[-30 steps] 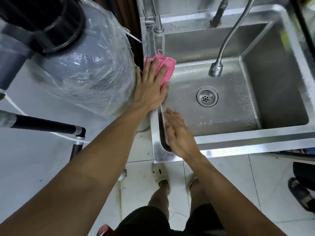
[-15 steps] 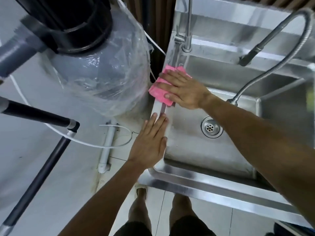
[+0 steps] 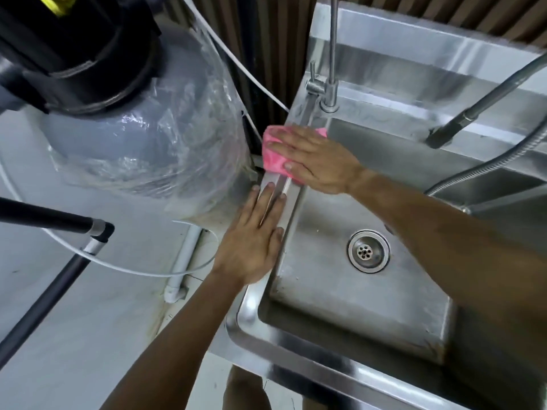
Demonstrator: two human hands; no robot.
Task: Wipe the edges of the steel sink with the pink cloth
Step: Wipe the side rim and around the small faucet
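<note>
The pink cloth (image 3: 273,156) lies over the left rim of the steel sink (image 3: 251,306), near the back left corner. My right hand (image 3: 319,161) reaches across the basin from the right and presses flat on the cloth, covering most of it. My left hand (image 3: 254,241) lies flat on the same rim just in front of the cloth, fingers stretched toward it, holding nothing. A short bare stretch of rim separates its fingertips from the cloth.
A small steel tap (image 3: 330,93) stands at the back left corner just behind the cloth. A flexible hose faucet (image 3: 485,164) arches over the basin, above the drain (image 3: 368,251). A plastic-wrapped grey tank (image 3: 148,143) crowds the sink's left side. A black pole (image 3: 44,297) stands further left.
One second ago my left hand pressed the cloth and my right rested on the front left rim. Now the right hand has the cloth and the left rests on the rim.
</note>
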